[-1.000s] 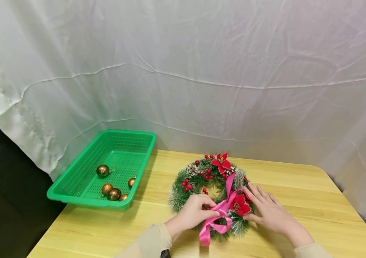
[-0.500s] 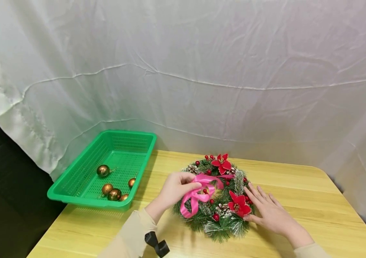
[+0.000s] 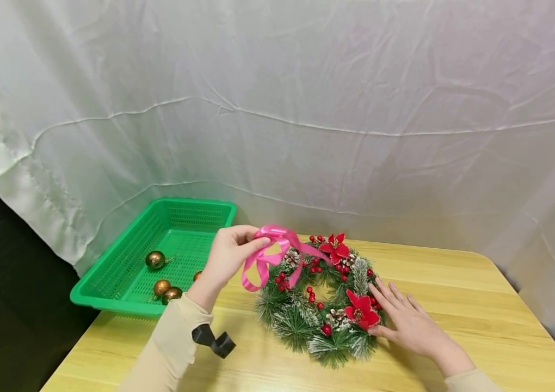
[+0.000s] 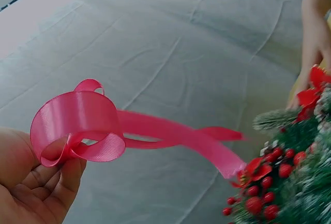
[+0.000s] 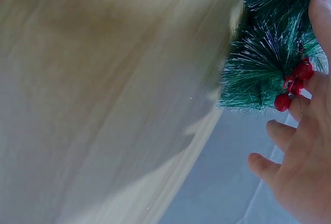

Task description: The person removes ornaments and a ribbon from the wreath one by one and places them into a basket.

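A pink satin ribbon, tied in a bow with trailing tails, is pinched between the thumb and fingers of my left hand. In the left wrist view the bow's loop stands above the fingertips, and its tails stretch toward the wreath's red berries. The green wreath lies on the table, trimmed with frosted sprigs, pinecones, red berries and two red poinsettias. My right hand rests at the wreath's right edge, fingers spread and fairly straight. The right wrist view has its fingers beside berries and green needles.
A green plastic basket stands at the table's left, holding several bronze and copper baubles; my left hand and forearm partly cover its right side. A black wrist mount sits on the left sleeve. White cloth hangs behind the wooden table.
My left hand has lifted the pink ribbon off the wreath's lower front, moving up and left toward the basket. The right hand stays in place, and the wreath has barely moved.
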`<state>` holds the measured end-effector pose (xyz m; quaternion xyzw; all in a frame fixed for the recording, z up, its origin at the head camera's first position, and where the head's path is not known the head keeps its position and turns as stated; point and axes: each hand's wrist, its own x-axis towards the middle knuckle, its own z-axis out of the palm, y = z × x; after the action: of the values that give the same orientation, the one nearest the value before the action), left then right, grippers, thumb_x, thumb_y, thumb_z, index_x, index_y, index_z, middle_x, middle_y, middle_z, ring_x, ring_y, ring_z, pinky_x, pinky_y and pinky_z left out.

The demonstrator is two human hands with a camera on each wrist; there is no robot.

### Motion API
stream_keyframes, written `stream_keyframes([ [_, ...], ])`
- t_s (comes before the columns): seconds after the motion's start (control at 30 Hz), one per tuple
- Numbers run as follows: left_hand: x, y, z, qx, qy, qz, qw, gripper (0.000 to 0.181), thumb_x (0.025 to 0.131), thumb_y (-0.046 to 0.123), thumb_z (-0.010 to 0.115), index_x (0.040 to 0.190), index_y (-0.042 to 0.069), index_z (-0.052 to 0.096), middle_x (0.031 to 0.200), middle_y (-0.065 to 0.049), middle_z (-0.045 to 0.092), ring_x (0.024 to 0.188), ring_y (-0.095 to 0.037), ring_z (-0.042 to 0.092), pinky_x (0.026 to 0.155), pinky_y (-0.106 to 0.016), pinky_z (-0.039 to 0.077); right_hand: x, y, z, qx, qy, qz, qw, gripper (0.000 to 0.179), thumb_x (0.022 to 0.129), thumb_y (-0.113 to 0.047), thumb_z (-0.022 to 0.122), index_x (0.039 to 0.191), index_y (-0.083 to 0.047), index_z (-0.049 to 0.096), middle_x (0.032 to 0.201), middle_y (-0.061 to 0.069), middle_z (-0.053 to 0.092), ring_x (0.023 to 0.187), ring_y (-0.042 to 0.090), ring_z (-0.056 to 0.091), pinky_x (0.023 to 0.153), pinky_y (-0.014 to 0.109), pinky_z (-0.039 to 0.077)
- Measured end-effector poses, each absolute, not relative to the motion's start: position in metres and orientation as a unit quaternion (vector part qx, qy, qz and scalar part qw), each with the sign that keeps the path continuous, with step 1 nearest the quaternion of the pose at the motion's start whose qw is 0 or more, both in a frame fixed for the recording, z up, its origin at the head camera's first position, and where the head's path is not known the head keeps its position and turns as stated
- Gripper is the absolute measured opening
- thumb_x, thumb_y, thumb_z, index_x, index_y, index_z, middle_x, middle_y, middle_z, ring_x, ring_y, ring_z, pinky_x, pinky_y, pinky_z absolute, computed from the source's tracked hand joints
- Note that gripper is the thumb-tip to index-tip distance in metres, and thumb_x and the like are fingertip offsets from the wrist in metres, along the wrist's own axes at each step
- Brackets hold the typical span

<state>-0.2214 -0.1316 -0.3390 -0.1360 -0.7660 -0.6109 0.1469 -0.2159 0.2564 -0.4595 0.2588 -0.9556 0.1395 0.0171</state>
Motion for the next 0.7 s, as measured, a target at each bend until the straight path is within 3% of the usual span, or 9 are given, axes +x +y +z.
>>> stream_keyframes([
  [0.27,-0.223,-0.163,-0.325,-0.115,-0.764,-0.609,0.18,0.023,0.082,0.019,0.077,0.092,-0.001,0.072,0.075,-0.009,0.068,0.06,-0.012,0.058,0.051,-0.021,0.05,-0.215,0.256,-0.459,0.259,-0.956,0.139,0.018,0.09,0.085,-0.063,0.053,0.153,-0.015,0.02,0.159,0.006,0.01,0.14,0.042,0.013,0.111,0.06,0.007],
  [0.7,-0.218,-0.22,-0.317,-0.071,-0.773,-0.586,0.231,0.031,0.084,0.024,0.076,0.096,-0.003,0.071,0.075,0.001,0.068,0.064,-0.01,0.062,0.058,-0.021,0.053,-0.218,0.257,-0.462,0.262,-0.955,0.139,0.02,0.091,0.085,-0.064,0.053,0.154,-0.015,0.02,0.158,0.011,0.013,0.14,0.042,0.013,0.11,0.062,0.009],
])
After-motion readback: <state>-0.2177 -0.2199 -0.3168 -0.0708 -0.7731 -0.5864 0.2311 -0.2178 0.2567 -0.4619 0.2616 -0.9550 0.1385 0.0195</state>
